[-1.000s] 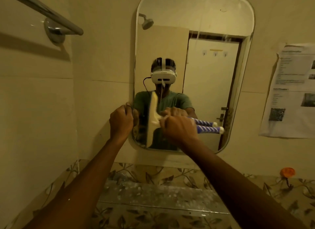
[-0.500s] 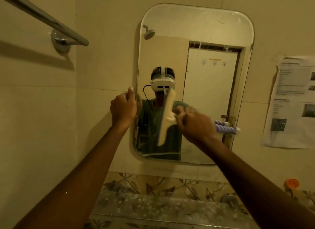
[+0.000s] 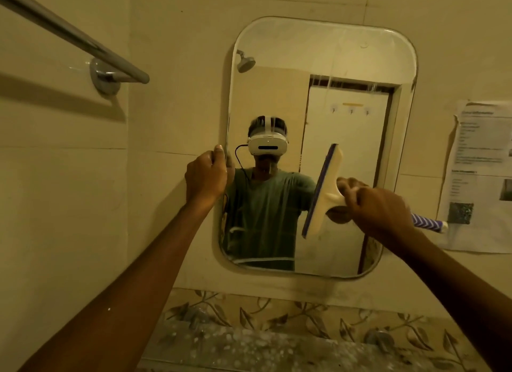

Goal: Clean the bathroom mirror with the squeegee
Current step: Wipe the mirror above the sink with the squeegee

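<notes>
Right hand (image 3: 379,208) closed around the handle of the squeegee (image 3: 322,191), its blade standing near-upright and slightly tilted against the mirror (image 3: 318,55) toward the glass's right edge, while the left hand (image 3: 205,174), fingers curled, gripped the mirror's left edge at mid-height, thumb up.

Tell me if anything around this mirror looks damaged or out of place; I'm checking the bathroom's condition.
The paper notice taped to the wall right of the mirror looks worn: its left edge is curled and crinkled, lifting off the tile. Streaky drip marks also run down the mirror's upper right glass. Nothing else stands out.
</notes>
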Motion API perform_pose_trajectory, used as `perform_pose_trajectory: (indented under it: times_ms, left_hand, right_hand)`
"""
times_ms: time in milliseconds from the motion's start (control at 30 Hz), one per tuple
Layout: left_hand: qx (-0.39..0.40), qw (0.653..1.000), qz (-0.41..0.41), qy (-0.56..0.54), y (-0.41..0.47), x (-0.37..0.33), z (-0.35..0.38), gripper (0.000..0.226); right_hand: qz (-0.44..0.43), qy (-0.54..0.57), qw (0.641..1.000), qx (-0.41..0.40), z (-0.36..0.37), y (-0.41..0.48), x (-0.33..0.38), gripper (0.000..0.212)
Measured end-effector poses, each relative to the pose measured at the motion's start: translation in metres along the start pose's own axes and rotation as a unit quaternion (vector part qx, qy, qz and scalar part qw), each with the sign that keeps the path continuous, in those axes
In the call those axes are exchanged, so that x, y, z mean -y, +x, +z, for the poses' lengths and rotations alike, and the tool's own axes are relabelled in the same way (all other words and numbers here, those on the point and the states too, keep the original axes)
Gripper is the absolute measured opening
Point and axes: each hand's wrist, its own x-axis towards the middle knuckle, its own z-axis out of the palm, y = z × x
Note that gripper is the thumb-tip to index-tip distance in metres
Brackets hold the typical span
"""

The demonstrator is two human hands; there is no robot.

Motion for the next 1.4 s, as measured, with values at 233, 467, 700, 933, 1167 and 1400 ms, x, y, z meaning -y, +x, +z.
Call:
perform_pose_trajectory:
  times_ms: [233,467,700,933,1167,1400]
  left_hand:
    - [0.002,0.996,-0.045,-0.083,0.035,-0.031,-0.007,0.053]
    - [0.021,0.996,-0.044,-0.075,0.041,-0.024,-0.005,0.06]
    - [0.027,0.999,-0.01,-0.032,0.045,-0.032,-0.007,0.052]
    - [0.013,0.993,-0.036,-0.111,0.073,-0.067,-0.014,0.049]
    - [0.043,0.994,-0.049,-0.091,0.083,-0.072,-0.013,0.058]
    - [0.04,0.997,-0.033,-0.061,0.09,-0.072,-0.011,0.056]
  right_hand:
    - [-0.054,0.099,0.993,-0.018,-0.005,0.055,0.09,0.033]
    - [-0.024,0.109,0.993,0.027,-0.015,0.073,0.094,0.034]
    - [0.078,0.034,0.996,0.04,-0.049,0.02,-0.01,0.035]
    - [-0.025,0.084,0.996,-0.011,-0.043,0.087,0.061,0.04]
    - [-0.015,0.112,0.993,-0.024,-0.05,0.119,0.086,0.036]
    - [0.047,0.029,0.998,0.023,-0.073,0.059,-0.017,0.023]
